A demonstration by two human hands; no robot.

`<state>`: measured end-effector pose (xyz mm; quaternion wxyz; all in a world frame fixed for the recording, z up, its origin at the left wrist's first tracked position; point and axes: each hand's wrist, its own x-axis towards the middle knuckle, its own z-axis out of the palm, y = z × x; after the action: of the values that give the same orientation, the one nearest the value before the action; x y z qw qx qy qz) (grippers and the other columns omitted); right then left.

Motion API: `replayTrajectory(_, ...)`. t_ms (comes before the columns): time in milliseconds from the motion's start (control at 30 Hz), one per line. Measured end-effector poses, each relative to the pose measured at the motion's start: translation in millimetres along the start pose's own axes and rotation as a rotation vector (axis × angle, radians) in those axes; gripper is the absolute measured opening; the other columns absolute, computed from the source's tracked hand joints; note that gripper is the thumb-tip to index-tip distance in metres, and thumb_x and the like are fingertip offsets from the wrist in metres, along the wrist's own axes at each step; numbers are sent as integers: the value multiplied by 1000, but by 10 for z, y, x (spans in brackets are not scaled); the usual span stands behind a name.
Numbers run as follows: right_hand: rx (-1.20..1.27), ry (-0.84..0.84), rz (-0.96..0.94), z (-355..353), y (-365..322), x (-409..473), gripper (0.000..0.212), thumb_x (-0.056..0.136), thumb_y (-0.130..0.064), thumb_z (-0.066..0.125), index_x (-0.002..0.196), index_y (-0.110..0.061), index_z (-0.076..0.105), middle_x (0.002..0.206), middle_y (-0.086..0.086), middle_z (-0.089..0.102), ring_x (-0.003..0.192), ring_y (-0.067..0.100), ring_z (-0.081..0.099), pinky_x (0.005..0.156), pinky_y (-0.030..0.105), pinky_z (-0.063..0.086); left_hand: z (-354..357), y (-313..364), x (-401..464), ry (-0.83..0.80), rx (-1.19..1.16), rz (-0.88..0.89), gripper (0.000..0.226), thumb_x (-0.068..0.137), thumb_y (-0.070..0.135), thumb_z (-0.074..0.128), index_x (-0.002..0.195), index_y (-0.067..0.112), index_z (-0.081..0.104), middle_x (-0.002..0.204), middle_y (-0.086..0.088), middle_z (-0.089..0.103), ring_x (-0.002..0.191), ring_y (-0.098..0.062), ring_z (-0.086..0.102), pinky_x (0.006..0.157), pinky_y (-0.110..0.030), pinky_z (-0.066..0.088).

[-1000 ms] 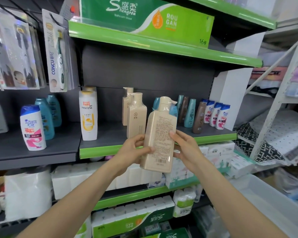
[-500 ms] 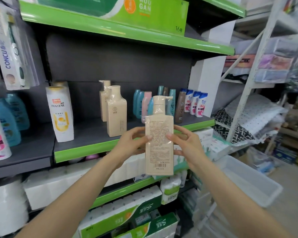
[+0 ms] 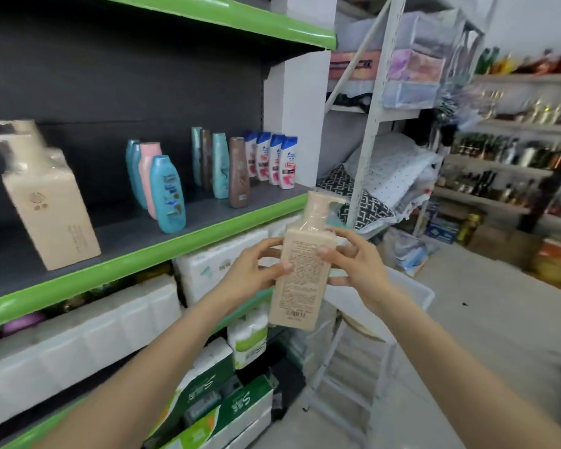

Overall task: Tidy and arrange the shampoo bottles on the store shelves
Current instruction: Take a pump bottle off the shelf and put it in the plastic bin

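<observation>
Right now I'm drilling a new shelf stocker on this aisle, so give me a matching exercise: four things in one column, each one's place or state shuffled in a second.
Things:
1. beige pump bottle with printed back label
2. blue rounded plastic bottle
3. brown curved bottle
4. white bottles with blue caps

Places:
A. far right end of the shelf
B. held in both hands
C. front of the teal and pink group
D. beside a teal bottle, mid-shelf

Pairs: 1-B, 2-C, 3-D, 4-A
</observation>
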<state>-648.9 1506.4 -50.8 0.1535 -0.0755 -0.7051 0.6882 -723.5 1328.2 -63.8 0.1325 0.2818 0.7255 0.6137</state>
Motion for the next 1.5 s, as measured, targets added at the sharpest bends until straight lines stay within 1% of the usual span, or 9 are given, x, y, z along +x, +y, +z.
replayTrajectory(167, -3, 36, -1, -760, 108, 408, 34, 84, -6, 67, 113, -19, 58, 106, 12, 69, 93, 22, 69, 71, 41, 59, 597, -20, 722, -29, 87, 43, 42, 81, 8, 69, 118, 22, 54, 111, 0, 62, 90, -12, 65, 79, -26, 55)
replayTrajectory(433, -75, 94, 46, -1671, 511, 1047, 35, 81, -4, 70, 100, -31, 59, 106, 12, 64, 99, 22, 64, 64, 33, 59, 1269, -267, 1798, -117, 290, 128, 62, 71, 12, 78, 126, 26, 52, 107, 9, 60, 85, 1, 62, 77, -13, 47)
replayTrajectory(600, -139, 96, 84, -2078, 834, 1571, 36, 81, -5, 70, 97, -36, 57, 104, 7, 64, 94, 14, 62, 60, 24, 56, 1573, -610, 2506, -185, 359, 123, 64, 69, 17, 81, 127, 20, 53, 110, 2, 62, 90, -12, 63, 76, -17, 46)
replayTrajectory(800, -130, 177, 199, -2544, 1377, 2300, 36, 79, -1, 71, 106, -20, 59, 91, 4, 64, 84, 15, 62, 65, 32, 56, 1894, -1136, 3469, -313, 375, 92, 64, 70, 12, 80, 128, 20, 52, 111, 2, 60, 89, -10, 59, 66, -4, 46)
replayTrajectory(967, -175, 220, 299, -2874, 1845, 2795, 43, 74, -1, 76, 110, -20, 60, 107, 13, 64, 89, 22, 64, 68, 34, 53, 2153, -1583, 4136, -449, 427, 48, 63, 74, 12, 77, 131, 18, 50, 110, 3, 57, 83, -10, 58, 72, -12, 48)
replayTrajectory(1133, -186, 234, 399, -3130, 2317, 3078, 49, 74, 3, 74, 116, -17, 59, 104, 10, 65, 79, 13, 65, 56, 20, 49, 2412, -2101, 4507, -535, 431, -26, 52, 81, 15, 70, 130, 21, 53, 120, 4, 61, 81, -13, 63, 74, -13, 48)
replayTrajectory(1233, -190, 217, 452, -3259, 2646, 3214, 50, 76, 10, 69, 118, -13, 58, 106, 12, 65, 76, 12, 63, 53, 15, 45, 2577, -2371, 4643, -542, 434, -98, 50, 84, 12, 67, 130, 20, 52, 120, 4, 59, 75, -4, 58, 69, -7, 44)
replayTrajectory(1367, -200, 191, 500, -3378, 2974, 3358, 47, 78, 16, 59, 110, -18, 58, 99, 8, 65, 70, 8, 58, 55, 18, 43, 2751, -2649, 4757, -530, 450, -151, 50, 85, 10, 65, 132, 17, 50, 124, 1, 57, 80, -9, 58, 68, -1, 40)
replayTrajectory(1500, -219, 194, 526, -3452, 3226, 3474, 41, 76, 11, 66, 104, -19, 60, 100, 7, 68, 81, 12, 63, 65, 27, 48, 2845, -2860, 4870, -519, 470, -160, 48, 86, 5, 62, 131, 15, 50, 128, -3, 56, 88, -12, 58, 71, -4, 39)
